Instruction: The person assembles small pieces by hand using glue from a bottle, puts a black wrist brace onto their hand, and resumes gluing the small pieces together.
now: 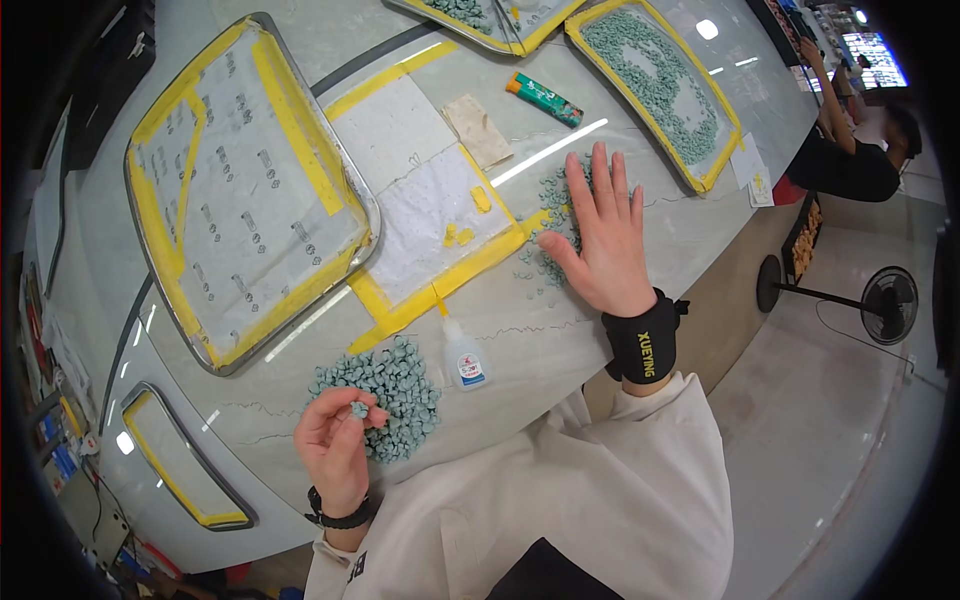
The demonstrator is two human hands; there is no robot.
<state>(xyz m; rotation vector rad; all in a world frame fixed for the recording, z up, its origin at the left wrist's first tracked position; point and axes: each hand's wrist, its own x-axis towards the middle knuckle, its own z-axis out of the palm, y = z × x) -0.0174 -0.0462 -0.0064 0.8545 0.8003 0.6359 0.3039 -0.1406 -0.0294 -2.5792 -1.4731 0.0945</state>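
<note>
1. Right now I judge the step to be sorting or picking small pieces: my left hand (335, 445) is lifted just over the near pile of green pieces (392, 392) at the table's front edge, fingers curled in, pinching one small green piece (359, 409) between thumb and fingertips.
2. My right hand (600, 240) lies flat, palm down, fingers spread wide and released, resting on the scattered green pieces (552, 205) further back on the table (560, 330). It grips nothing; it only covers or presses them.
3. Between the hands stands a small glue bottle (464, 358), upright-ish, near the yellow-taped white sheet (430, 225), which carries a few yellow bits (458, 235).
4. To the left sits a metal tray (245, 190) lined with rows of small pieces; it is well apart from both hands.
5. As I read it, the next move calls for a steady pinch on the held piece and care not to scatter the loose ones under the flat palm.
</note>
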